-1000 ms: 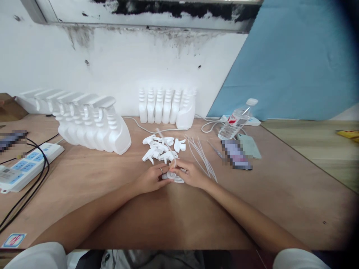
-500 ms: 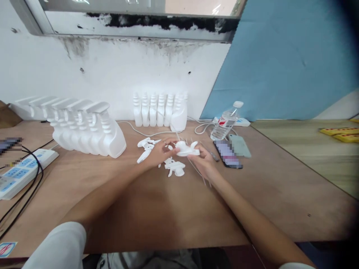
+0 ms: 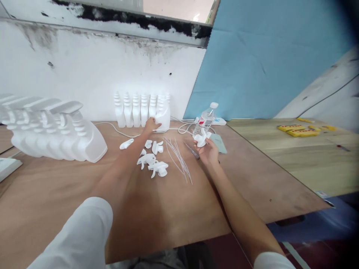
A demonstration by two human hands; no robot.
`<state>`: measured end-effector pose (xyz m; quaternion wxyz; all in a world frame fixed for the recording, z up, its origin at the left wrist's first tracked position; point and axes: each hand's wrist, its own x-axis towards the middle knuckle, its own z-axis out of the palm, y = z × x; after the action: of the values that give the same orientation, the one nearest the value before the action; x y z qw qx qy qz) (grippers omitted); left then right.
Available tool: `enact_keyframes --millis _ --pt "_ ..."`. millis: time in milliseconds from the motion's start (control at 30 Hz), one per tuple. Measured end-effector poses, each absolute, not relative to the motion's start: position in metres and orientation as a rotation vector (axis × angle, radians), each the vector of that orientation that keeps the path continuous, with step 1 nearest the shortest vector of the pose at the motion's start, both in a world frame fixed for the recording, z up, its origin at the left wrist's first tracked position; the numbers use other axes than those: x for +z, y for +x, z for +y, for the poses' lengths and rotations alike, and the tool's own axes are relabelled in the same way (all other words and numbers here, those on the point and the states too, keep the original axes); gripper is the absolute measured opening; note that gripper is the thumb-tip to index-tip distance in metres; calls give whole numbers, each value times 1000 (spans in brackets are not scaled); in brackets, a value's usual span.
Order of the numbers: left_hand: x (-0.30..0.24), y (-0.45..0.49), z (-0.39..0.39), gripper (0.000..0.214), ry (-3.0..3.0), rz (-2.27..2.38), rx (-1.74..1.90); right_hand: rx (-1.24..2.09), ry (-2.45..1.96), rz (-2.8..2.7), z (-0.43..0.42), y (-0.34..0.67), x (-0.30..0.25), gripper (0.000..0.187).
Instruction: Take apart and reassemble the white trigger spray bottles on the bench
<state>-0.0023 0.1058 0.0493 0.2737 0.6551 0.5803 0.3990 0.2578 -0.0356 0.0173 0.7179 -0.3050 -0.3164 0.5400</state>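
My left hand [image 3: 152, 124] reaches to the back of the table, its fingers closed on the lower left side of a white plastic bottle [image 3: 164, 118]. That bottle stands at the right end of a row of bottles [image 3: 136, 112]. My right hand [image 3: 209, 151] is raised in front of the water bottle and grips a white trigger spray head [image 3: 202, 139] between thumb and fingers. Below my left hand lie several loose spray heads [image 3: 159, 169] and a white bottle-trigger part [image 3: 126, 144]. Thin white tubes [image 3: 178, 157] lie between my two arms.
A larger row of bottles with spray tops [image 3: 81, 138] stands at left. A clear water bottle [image 3: 206, 117], a power strip [image 3: 220, 121], a pale green flat object [image 3: 218, 143] and a slim pen-like tool [image 3: 192, 150] are at right. A white cable [image 3: 117, 130] crosses the back.
My left hand has let go of the spray head and moved back to the end bottle. My right hand now holds the spray head alone. The view has turned right.
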Motion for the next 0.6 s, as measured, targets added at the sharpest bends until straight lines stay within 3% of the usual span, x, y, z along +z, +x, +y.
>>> enact_keyframes --millis 133,333,600 --pt "56 -6 98 29 1853 1548 1094 1212 -655 -592 -35 261 19 20" --pt "82 -62 29 42 2146 1459 1214 1169 -578 -504 -34 270 26 15" --pt "146 -150 -53 37 2260 1654 961 1069 -580 -503 -28 275 19 8"
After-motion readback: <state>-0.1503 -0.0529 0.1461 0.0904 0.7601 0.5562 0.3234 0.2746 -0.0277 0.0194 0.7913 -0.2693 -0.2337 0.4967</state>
